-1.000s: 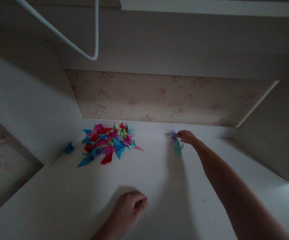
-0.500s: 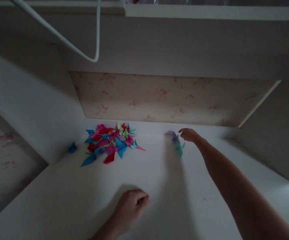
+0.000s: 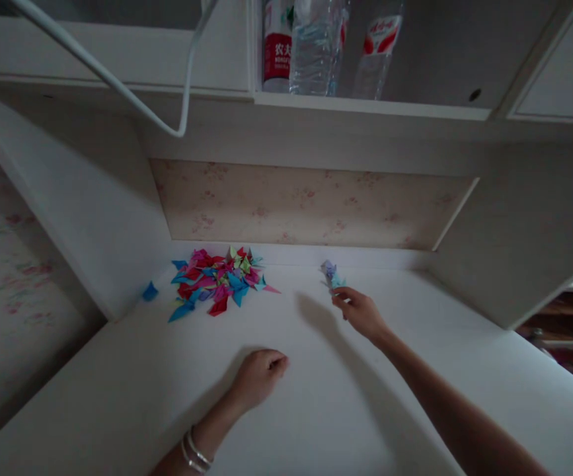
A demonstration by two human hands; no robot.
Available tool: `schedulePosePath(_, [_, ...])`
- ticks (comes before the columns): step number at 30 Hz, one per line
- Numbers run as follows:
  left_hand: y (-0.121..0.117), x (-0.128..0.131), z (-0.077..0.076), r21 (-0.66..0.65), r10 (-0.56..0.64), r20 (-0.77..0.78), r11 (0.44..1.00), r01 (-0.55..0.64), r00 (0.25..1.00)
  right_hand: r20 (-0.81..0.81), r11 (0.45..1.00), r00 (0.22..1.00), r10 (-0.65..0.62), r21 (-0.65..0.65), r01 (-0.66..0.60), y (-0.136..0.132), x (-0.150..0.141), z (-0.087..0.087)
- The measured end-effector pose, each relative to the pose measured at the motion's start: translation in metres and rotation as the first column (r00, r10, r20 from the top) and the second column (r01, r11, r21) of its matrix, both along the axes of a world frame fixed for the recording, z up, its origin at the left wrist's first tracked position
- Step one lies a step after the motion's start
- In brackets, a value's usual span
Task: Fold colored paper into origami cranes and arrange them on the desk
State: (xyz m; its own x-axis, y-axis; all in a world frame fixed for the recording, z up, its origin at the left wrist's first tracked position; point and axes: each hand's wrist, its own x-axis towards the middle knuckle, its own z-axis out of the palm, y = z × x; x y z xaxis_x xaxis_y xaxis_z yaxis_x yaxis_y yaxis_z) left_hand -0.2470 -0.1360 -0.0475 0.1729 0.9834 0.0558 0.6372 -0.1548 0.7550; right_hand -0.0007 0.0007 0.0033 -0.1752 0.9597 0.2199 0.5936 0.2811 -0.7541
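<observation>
My right hand [image 3: 358, 311] reaches to the back of the white desk, its thumb and fingers pinched at the near end of a pale teal paper crane [image 3: 336, 280]. Right behind that one sits a lavender paper crane [image 3: 330, 267]. My left hand [image 3: 260, 375] rests on the desk in a loose fist, and nothing shows in it. Farther back on the left lies a heap of folded paper cranes [image 3: 217, 277] in red, pink, blue and green. One blue paper piece [image 3: 150, 291] lies apart, by the left side panel.
Plastic bottles [image 3: 313, 49] stand on the shelf above the desk [image 3: 296, 416]. A white bent tube [image 3: 117, 82] hangs across the upper left. Side panels [image 3: 484, 238] and a flowered back wall [image 3: 286, 205] enclose the desk.
My right hand has come nearer, from beside the lavender crane to the teal one. My left hand stays in a loose fist. The view has tilted up, showing the bottles.
</observation>
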Motion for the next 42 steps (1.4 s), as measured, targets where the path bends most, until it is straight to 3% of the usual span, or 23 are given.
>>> schedulePosePath(4, [-0.004, -0.001, -0.001, 0.019, 0.017, 0.008, 1.0, -0.017, 1.0, -0.225, 0.975, 0.974, 0.027, -0.209, -0.076, -0.055, -0.019, -0.041])
schedulePosePath(8, [-0.005, 0.0, -0.005, 0.036, 0.105, 0.073, 0.993, -0.108, 0.992, -0.109, 0.989, 0.993, 0.052, -0.132, -0.067, -0.085, -0.036, -0.064])
schedulePosePath(12, [0.013, -0.002, -0.002, -0.048, 0.267, 0.074, 0.963, -0.263, 0.961, 0.142, 0.992, 0.982, 0.122, -0.03, -0.119, -0.096, -0.04, -0.062])
schedulePosePath(17, [0.079, -0.02, 0.019, 0.172, 0.427, -0.164, 0.9, -0.4, 0.889, 0.212, 0.987, 0.964, 0.16, -0.032, -0.157, -0.095, -0.036, -0.058])
schedulePosePath(20, [0.12, -0.032, 0.028, 0.23, 0.503, -0.276, 0.862, -0.451, 0.819, 0.234, 0.984, 0.956, 0.179, -0.033, -0.176, -0.094, -0.034, -0.06])
schedulePosePath(23, [0.144, -0.038, 0.029, 0.25, 0.53, -0.383, 0.848, -0.467, 0.757, 0.239, 0.979, 0.949, 0.205, -0.03, -0.204, -0.093, -0.032, -0.061])
schedulePosePath(28, [0.154, -0.038, 0.023, 0.242, 0.51, -0.514, 0.858, -0.454, 0.69, 0.226, 0.967, 0.941, 0.251, -0.025, -0.252, -0.092, -0.028, -0.059])
schedulePosePath(33, [0.152, -0.036, 0.02, 0.24, 0.481, -0.568, 0.873, -0.425, 0.668, 0.239, 0.968, 0.938, 0.25, -0.038, -0.249, -0.09, -0.027, -0.06])
schedulePosePath(38, [0.148, -0.037, 0.027, 0.238, 0.44, -0.569, 0.897, -0.374, 0.695, 0.243, 0.969, 0.939, 0.243, -0.023, -0.245, -0.089, -0.028, -0.062])
schedulePosePath(42, [0.145, -0.02, 0.041, 0.281, 0.406, -0.516, 0.912, -0.298, 0.754, 0.268, 0.97, 0.934, 0.236, -0.015, -0.241, -0.09, -0.028, -0.062])
